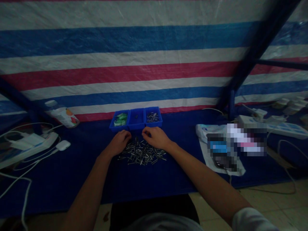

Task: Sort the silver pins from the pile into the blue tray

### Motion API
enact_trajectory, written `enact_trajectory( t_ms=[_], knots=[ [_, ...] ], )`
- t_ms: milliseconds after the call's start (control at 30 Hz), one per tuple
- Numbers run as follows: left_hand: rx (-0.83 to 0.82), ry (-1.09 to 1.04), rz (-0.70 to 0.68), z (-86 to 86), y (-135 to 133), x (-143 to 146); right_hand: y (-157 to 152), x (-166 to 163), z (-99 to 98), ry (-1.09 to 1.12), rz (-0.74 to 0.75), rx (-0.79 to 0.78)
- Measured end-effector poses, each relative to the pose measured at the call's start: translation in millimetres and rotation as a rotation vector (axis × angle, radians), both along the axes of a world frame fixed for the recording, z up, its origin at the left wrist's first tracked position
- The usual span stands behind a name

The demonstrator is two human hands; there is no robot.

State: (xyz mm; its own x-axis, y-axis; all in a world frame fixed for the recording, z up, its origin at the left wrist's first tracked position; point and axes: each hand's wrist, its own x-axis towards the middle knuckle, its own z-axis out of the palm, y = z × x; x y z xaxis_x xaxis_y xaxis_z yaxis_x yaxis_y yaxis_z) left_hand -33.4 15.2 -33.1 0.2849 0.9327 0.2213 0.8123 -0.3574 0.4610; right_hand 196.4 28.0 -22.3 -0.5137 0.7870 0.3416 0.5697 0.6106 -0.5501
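A loose pile of thin, silvery metal pins or screws [144, 155] lies on the blue table, too dim to tell the exact kind. At its left back edge is my left hand [120, 141], fingers curled together; what they pinch, if anything, is hidden. My right hand [156, 137] is over the back right of the pile, thumb and forefinger closed, their contents too small to see. Just behind both hands stand three joined blue bins. The left bin [112, 125] holds green packets, the middle bin [136, 122] a small dark piece, the right bin [160, 121] several metal pieces.
At left, a clear bottle [64, 115] lies tilted near a power strip [48, 142] and white cables. To the right, a white plastic bag [207, 154] carries blurred-out items, with another power strip [284, 128] behind. A striped sheet [144, 70] closes the back.
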Motion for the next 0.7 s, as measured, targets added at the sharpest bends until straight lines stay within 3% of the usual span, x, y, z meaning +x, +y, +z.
enact_trajectory(
  t_ms=[233, 467, 700],
  knots=[
    [-0.017, -0.069, 0.057, 6.7, -5, 4, 0, 0, -3.2, -0.06, 0.04, 0.037],
    [-0.094, -0.145, 0.073, 15.3, -10, 14, -10, -12, -3.9, -0.27, 0.169, 0.276],
    [-0.056, -0.119, 0.036, 10.4, -8, 13, -10, -20, -5.7, -0.392, 0.207, 0.246]
  ],
)
